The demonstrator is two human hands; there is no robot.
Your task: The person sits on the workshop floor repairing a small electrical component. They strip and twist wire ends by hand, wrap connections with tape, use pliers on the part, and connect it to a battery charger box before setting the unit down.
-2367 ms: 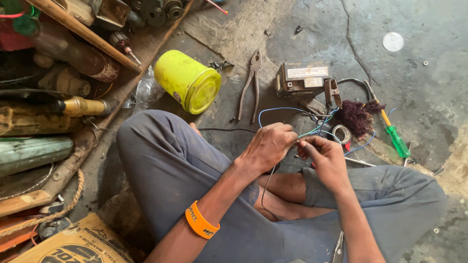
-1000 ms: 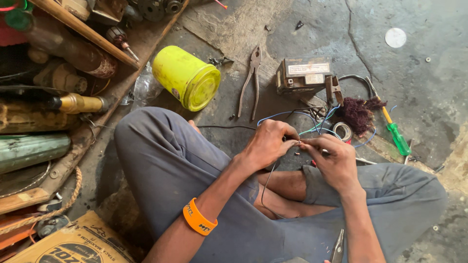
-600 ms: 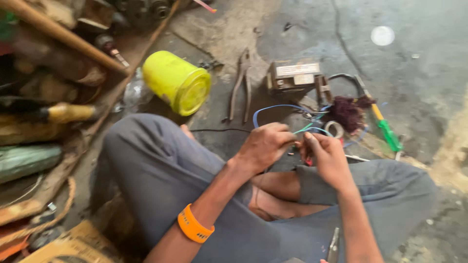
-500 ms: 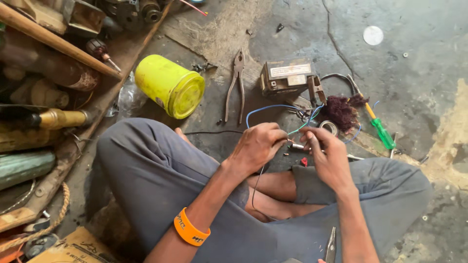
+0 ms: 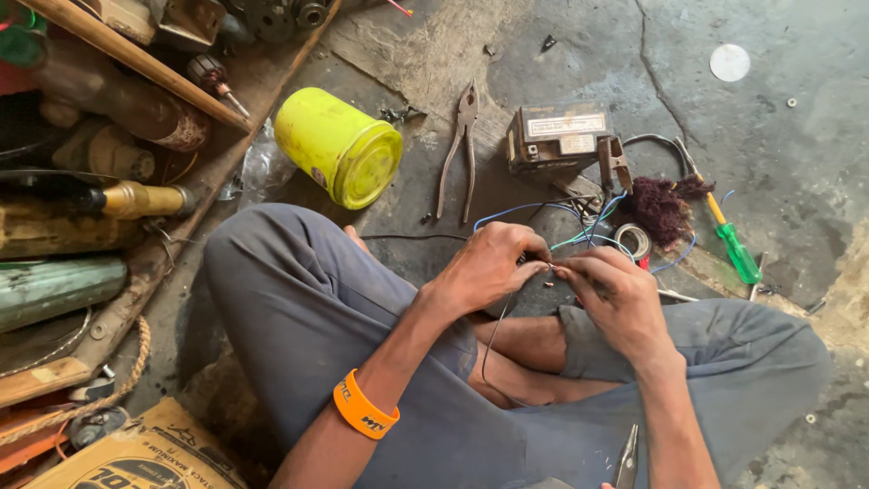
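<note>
I sit cross-legged on a concrete floor. My left hand (image 5: pixel 489 267) and my right hand (image 5: pixel 611 294) meet fingertip to fingertip over my lap, both pinching a thin wire (image 5: pixel 493 330) that hangs down between my legs. Blue and teal wires (image 5: pixel 534 208) run from my hands to a small brown metal box (image 5: pixel 554 138) on the floor ahead. An orange wristband (image 5: pixel 362 412) sits on my left forearm.
Pliers (image 5: pixel 462 145) lie beside a yellow can (image 5: pixel 342 147) on its side. A roll of tape (image 5: pixel 633 240), a dark red wad of fibre (image 5: pixel 663 206) and a green-handled screwdriver (image 5: pixel 735 249) lie to the right. Cylinders, wood and junk (image 5: pixel 81 181) crowd the left.
My hands have stayed together on the wire, working it with small finger movements. The view shifted slightly; nothing on the floor moved.
</note>
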